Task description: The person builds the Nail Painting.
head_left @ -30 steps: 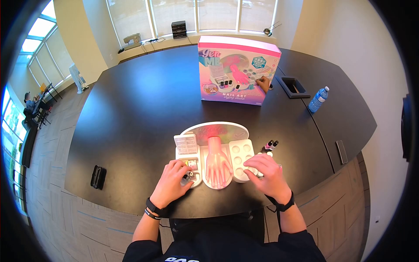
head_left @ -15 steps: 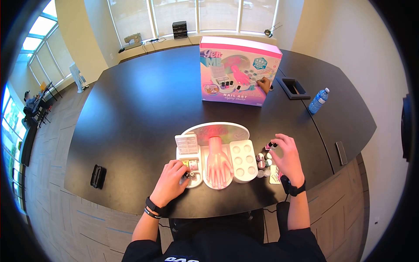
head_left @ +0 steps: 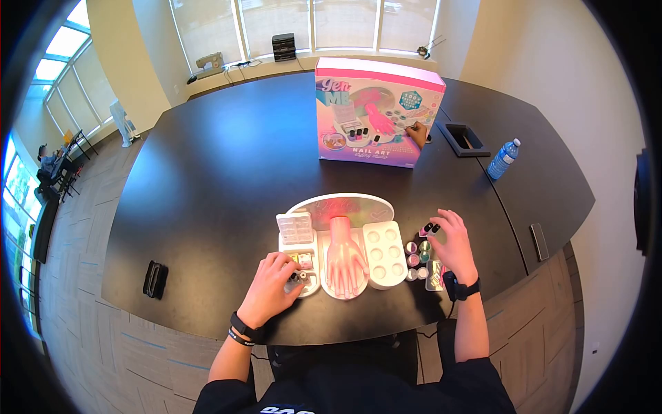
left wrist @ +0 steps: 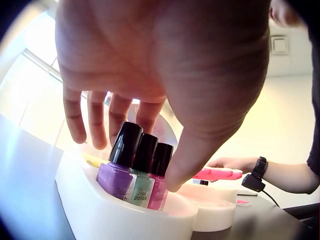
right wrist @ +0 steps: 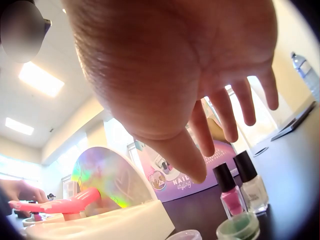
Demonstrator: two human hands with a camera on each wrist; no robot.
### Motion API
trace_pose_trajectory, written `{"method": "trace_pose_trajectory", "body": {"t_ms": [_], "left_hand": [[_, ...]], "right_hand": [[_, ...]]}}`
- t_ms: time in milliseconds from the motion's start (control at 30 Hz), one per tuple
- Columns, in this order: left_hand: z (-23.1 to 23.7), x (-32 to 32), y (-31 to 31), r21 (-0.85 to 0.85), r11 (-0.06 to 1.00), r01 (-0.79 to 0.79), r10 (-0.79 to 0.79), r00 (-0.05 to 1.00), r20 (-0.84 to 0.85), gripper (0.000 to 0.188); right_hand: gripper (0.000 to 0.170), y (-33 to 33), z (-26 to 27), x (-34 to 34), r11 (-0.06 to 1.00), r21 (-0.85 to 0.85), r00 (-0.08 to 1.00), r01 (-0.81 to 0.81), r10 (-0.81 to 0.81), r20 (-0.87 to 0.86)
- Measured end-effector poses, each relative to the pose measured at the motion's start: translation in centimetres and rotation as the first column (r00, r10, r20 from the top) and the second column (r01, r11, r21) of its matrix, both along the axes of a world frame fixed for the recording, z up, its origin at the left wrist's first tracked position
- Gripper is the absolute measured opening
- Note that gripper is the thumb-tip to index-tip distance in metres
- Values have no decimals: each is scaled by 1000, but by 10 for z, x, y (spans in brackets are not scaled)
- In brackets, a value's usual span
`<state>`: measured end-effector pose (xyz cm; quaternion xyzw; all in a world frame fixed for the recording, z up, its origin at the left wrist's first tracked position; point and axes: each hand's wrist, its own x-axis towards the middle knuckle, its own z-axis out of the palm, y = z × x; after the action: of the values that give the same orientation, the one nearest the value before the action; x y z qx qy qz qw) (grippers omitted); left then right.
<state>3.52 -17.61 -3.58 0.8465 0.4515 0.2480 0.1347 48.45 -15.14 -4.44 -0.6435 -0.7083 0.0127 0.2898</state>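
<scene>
Three nail polish bottles, namely the purple bottle [left wrist: 117, 180], mint bottle [left wrist: 142, 189] and pink bottle [left wrist: 158, 194], sit in the front of the white station's [left wrist: 95, 202] left section. Station is near the table's [head_left: 227, 193] near edge, about mid-span.

Left hand [head_left: 270, 290] is over those bottles: fingers loosely extended past them, thumb tip right at the pink bottle. Contact: can't tell.

Right hand [head_left: 455, 248] hovers right of the station, fingers released and spread, thumb apart, nothing held. Below it are two loose bottles [right wrist: 232, 200], one pink, one clear with a black cap, side by side on the table. Six small jars [head_left: 413, 260] sit between station and hand, in two columns; a small patterned pack [head_left: 434, 276] is just beside them, toward the near edge.

Pink model hand [head_left: 343, 265] lies fingers toward the near edge, mid-station; six-well palette [head_left: 385, 254] to its right. Printed box [head_left: 376, 114] stands toward the far edge. Water bottle [head_left: 504, 159] and phone [head_left: 539, 241] are toward the right edge, black case [head_left: 155, 279] near the left edge.
</scene>
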Motion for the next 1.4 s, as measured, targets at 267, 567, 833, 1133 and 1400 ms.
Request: {"method": "trace_pose_trajectory", "body": {"t_ms": [267, 567, 833, 1133, 1400], "left_hand": [[-9, 4, 3, 50, 998, 24, -25, 999, 23, 32], [-5, 6, 2, 21, 1000, 4, -5, 999, 47, 27], [-4, 5, 1, 17, 1000, -5, 5, 999, 36, 25], [13, 10, -3, 63, 998, -16, 14, 999, 40, 31], [36, 28, -5, 202, 979, 3, -36, 986, 161, 35]], "right_hand": [[31, 13, -17, 5, 1000, -3, 1000, 24, -24, 10], [22, 19, -20, 5, 999, 34, 999, 31, -32, 10], [20, 15, -13, 3, 998, 60, 999, 5, -8, 46], [20, -15, 44, -43, 985, 149, 996, -87, 90, -16], [23, -34, 73, -100, 936, 198, 950, -291, 308, -59]]}}
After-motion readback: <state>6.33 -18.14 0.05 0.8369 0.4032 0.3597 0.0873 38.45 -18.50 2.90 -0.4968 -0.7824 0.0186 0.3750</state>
